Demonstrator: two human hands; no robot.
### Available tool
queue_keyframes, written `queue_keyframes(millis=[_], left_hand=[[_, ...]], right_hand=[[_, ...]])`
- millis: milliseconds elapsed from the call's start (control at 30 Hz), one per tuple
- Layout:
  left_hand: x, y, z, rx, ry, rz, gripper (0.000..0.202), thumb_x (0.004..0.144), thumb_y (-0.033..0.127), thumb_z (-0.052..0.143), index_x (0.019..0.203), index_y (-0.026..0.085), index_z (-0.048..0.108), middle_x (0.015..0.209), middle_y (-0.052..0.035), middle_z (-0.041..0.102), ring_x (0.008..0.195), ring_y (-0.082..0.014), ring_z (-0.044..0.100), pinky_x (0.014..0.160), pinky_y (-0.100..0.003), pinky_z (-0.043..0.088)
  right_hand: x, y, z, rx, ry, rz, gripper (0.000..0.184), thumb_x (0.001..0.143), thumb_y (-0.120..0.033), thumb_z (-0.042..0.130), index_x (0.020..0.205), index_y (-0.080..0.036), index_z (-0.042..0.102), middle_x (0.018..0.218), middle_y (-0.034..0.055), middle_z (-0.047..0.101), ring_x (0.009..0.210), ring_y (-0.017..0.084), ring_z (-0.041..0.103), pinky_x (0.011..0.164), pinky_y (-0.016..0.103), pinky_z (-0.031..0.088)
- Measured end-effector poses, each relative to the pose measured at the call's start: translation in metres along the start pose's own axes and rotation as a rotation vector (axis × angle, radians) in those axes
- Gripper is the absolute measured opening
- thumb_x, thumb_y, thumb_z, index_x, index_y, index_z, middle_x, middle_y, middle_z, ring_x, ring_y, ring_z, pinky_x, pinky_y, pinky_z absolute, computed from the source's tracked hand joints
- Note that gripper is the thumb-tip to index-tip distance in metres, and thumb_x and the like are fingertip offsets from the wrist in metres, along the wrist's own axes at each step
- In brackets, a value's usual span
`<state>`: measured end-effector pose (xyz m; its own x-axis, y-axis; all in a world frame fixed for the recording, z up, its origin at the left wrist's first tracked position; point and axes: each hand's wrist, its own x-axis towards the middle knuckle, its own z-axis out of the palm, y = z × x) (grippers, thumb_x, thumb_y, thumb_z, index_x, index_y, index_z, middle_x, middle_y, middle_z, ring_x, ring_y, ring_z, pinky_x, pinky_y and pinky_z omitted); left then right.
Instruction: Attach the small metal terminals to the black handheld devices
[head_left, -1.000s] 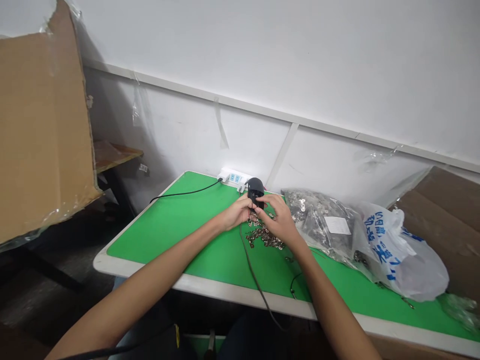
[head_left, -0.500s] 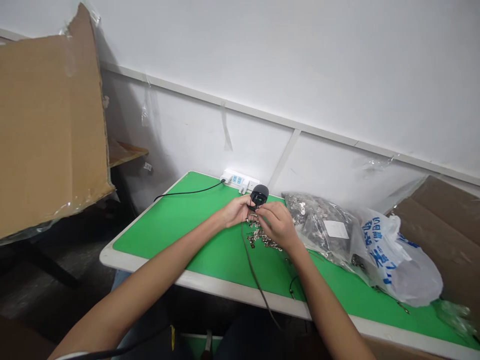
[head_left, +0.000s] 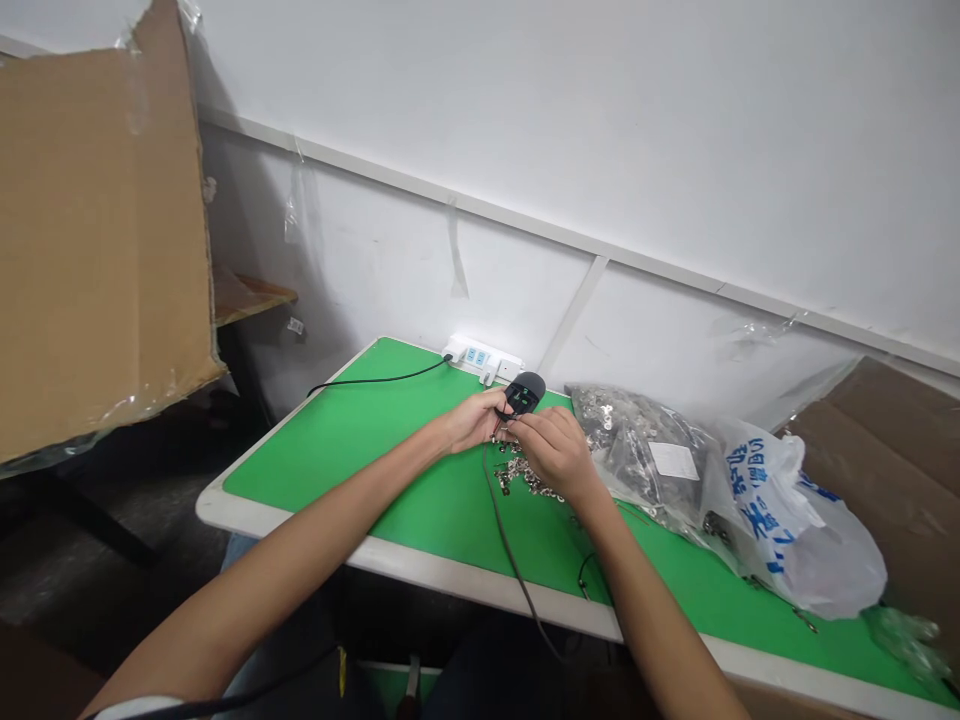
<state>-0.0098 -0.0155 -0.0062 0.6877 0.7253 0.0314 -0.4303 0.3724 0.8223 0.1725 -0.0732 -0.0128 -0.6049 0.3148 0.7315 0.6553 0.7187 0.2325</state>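
Closed grip from the left hand (head_left: 474,421), fingers curled under a small black plastic housing (head_left: 525,393), held up over the green desk (head_left: 352,440)! The right hand (head_left: 553,455) closes in at its lower edge, though on what I can't tell. It looks light and stiff, easiest held by the rounded body. Loose metal pieces (head_left: 519,475) lie heaped just below.
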Motion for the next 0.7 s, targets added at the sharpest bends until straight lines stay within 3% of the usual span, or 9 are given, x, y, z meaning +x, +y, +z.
queue_keyframes(millis=[233,433,600,700], left_hand=[[-0.001,0.0,-0.003,0.079,0.064,-0.03,0.031,0.062,0.009,0.063,0.089,0.017,0.051,0.072,0.0032,0.054,0.057,-0.0079,0.049,0.052,-0.02,0.044],[-0.001,0.004,-0.01,0.119,0.027,-0.054,0.044,0.062,0.007,0.067,0.103,0.016,0.054,0.079,0.0008,0.06,0.063,-0.0091,0.055,0.055,-0.021,0.044],[0.001,0.009,-0.011,0.15,-0.002,0.088,0.056,0.067,0.011,0.077,0.12,0.015,0.058,0.095,-0.0048,0.065,0.074,-0.0112,0.059,0.064,-0.022,0.045],[0.009,0.007,-0.018,0.314,0.104,0.204,0.069,0.073,0.018,0.077,0.137,0.016,0.053,0.11,-0.0099,0.067,0.082,-0.0157,0.062,0.065,-0.025,0.046]], right_hand=[[0.004,-0.007,0.003,-0.16,0.065,-0.138,0.012,0.1,-0.013,0.061,0.104,-0.02,0.07,0.101,0.0049,0.079,0.074,0.018,0.057,0.068,0.036,0.037],[0.004,-0.007,0.008,-0.159,0.045,-0.099,0.014,0.101,-0.012,0.057,0.107,-0.02,0.068,0.097,0.005,0.078,0.079,0.018,0.062,0.072,0.036,0.039],[0.004,-0.005,0.003,-0.106,0.084,0.005,0.022,0.1,-0.014,0.058,0.119,-0.022,0.064,0.102,0.0077,0.076,0.089,0.021,0.066,0.076,0.038,0.044],[0.002,0.0,0.0,-0.066,0.162,0.101,0.026,0.097,-0.019,0.063,0.123,-0.023,0.064,0.103,0.0093,0.075,0.093,0.024,0.067,0.08,0.041,0.048]])
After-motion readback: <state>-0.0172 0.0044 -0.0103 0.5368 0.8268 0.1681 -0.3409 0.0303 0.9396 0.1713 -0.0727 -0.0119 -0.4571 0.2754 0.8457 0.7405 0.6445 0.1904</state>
